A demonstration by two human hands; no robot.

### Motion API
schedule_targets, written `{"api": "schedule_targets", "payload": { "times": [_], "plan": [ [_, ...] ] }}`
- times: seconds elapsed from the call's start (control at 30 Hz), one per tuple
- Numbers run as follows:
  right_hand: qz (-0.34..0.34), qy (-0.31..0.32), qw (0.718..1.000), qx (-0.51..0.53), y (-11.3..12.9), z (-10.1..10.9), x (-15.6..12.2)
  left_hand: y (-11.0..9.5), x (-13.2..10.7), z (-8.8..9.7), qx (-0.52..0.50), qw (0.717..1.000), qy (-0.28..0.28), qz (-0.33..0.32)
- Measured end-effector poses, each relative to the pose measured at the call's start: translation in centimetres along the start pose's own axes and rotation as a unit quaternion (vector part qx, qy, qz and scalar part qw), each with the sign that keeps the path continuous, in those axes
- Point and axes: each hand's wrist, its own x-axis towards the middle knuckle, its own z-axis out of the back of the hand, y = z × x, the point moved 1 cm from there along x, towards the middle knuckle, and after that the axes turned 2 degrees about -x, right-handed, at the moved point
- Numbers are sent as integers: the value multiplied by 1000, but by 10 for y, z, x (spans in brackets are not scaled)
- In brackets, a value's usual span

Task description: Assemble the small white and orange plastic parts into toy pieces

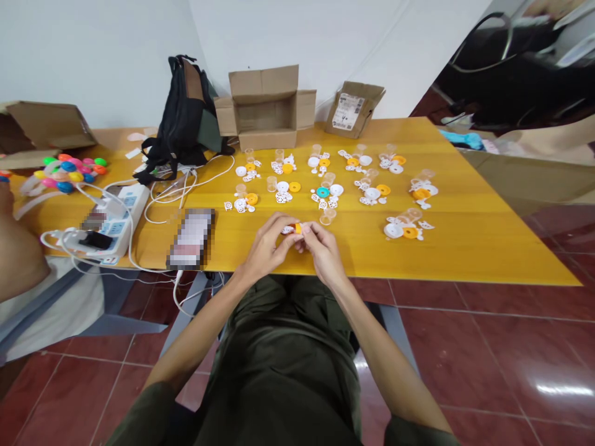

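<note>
Left hand (pixel 269 248) and right hand (pixel 324 249) close together over the near edge of the table (pixel 474 241), fingertips pinching a small orange piece (pixel 298 228) between them. A small white piece (pixel 287 230) shows at the left fingers (detail too fine to make out).

Bearings from the orange piece, 12 pointing away from the wearer. At 2 o'clock, just beyond the right hand: a clear cup (pixel 328 215). Sets of white parts, discs and clear cups spread from 10 round to 3; an orange disc (pixel 294 186) at 12, a teal disc (pixel 323 192) at 1.

Farther out, at 9: a phone (pixel 191 238), its screen blurred, then a power strip (pixel 117 246) with plugs and white cables. Black backpack (pixel 179 118) between 10 and 11. Open cardboard box (pixel 268 139) at 11; labelled carton (pixel 356 111) at 1. Another person's arm (pixel 16 260) at the 9 o'clock edge, well apart.
</note>
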Motion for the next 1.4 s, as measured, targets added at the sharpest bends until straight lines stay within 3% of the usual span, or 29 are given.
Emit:
{"api": "schedule_targets", "payload": {
  "times": [0.43, 1.07, 1.17, 1.4],
  "plan": [
    [22, -59, 998, -30, -1, -7, -2, -3, 8, -13, 39, 999, 11, 21],
    [86, -125, 981, -118, -10, -7, 0, 2, 20, -34, 24, 995, -21, 94],
    [72, -147, 981, -100, -10, -10, 1, 3, 21, -36, 19, 995, -22, 95],
    [-11, -184, 982, 24, -14, -13, 4, 0, 22, -39, 45, 999, 15, 26]
  ]
}}
